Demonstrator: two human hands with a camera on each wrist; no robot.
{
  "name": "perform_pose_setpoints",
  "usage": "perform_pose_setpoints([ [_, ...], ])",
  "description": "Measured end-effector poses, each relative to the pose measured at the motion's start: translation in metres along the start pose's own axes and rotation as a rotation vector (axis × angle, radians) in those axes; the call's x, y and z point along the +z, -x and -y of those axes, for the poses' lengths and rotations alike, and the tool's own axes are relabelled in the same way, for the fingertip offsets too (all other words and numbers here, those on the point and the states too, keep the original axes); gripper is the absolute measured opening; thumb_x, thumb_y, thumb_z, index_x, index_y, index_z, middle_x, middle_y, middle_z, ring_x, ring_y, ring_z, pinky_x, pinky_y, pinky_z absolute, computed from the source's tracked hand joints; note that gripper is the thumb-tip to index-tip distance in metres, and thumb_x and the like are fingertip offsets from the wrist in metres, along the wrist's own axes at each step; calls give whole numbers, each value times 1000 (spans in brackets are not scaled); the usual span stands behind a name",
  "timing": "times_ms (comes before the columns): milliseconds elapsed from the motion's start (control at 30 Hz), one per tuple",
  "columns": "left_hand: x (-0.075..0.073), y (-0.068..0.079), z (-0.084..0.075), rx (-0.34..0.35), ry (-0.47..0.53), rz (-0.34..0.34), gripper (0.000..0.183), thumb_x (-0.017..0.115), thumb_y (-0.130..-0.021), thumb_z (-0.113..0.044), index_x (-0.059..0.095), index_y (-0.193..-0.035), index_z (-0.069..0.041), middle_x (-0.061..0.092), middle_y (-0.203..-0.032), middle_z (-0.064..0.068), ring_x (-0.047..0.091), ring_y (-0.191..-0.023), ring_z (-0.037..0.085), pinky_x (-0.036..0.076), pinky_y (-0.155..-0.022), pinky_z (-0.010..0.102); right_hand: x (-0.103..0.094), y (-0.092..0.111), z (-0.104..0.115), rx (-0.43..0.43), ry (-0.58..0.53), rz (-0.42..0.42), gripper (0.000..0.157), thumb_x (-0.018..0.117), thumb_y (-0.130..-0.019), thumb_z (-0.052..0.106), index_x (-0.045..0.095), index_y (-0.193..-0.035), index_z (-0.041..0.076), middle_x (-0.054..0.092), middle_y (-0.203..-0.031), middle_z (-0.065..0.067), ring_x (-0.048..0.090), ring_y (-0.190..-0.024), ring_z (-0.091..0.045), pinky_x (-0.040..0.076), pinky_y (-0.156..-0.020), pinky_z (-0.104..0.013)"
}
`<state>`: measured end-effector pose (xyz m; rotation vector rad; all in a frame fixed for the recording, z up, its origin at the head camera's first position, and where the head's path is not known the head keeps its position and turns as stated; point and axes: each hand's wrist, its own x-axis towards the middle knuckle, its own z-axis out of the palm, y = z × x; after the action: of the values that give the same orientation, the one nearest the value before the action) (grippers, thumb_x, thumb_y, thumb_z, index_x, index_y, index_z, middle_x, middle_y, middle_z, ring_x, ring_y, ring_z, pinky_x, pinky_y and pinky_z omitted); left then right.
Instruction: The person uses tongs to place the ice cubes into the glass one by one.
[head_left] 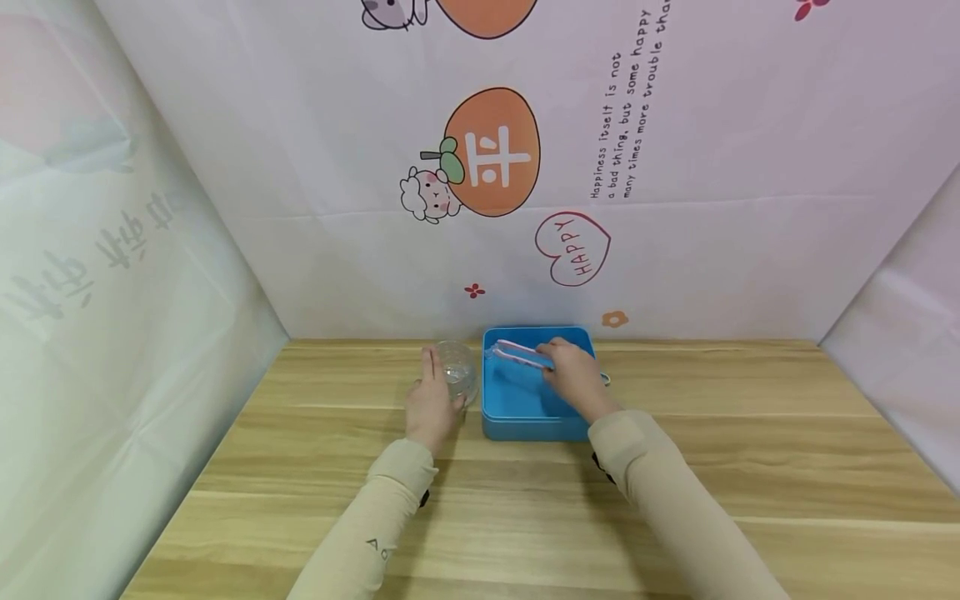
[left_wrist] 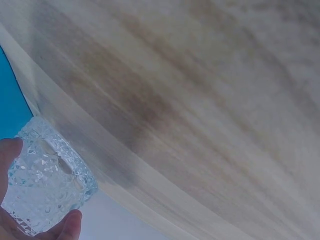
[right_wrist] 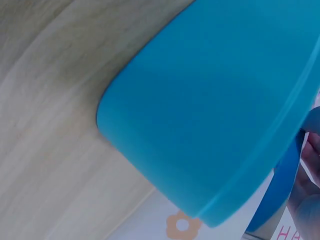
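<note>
In the head view my left hand (head_left: 432, 410) holds a clear glass cup (head_left: 459, 367) on the table, just left of a blue box (head_left: 537, 429). The left wrist view shows the cup's faceted glass (left_wrist: 45, 175) between the thumb and fingers. My right hand (head_left: 573, 377) is over the box's right side and grips slim pink-and-white tongs (head_left: 521, 347). Their tips point left above the box, near its left rim. Something clear shows at the tips, too small to make out. In the right wrist view, the box wall (right_wrist: 190, 120) hides part of the right hand (right_wrist: 307, 180).
The wood-grain table (head_left: 720, 467) meets a printed white cloth wall (head_left: 360, 275) right behind the box and cup. More white cloth (head_left: 105, 333) hangs at the left side. A small ring-like part (head_left: 605, 379) sticks out at the box's right.
</note>
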<state>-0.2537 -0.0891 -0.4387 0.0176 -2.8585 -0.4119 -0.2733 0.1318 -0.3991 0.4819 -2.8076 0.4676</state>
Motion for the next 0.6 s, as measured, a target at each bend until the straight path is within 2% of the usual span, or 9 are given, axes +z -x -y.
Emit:
perform_pose_setpoints([
  [233,0,0,0,16,-26,-9,95,75,-80,-36,23,-149,2,29,-155,17,62,-75,28,54,-64,35,-5,1,2,-52,-2,-132,31,72,-83,9,69,-113,3,68,-107,-13,67,-92,-27,58,-73,-38],
  [600,0,1,-1,25,-42,-21,94,75,-80,-37,25,-149,3,31,-154,17,56,-66,23,51,-58,31,-8,1,26,-191,20,-133,30,73,-82,8,70,-112,6,69,-107,-9,66,-92,-23,58,-73,-33],
])
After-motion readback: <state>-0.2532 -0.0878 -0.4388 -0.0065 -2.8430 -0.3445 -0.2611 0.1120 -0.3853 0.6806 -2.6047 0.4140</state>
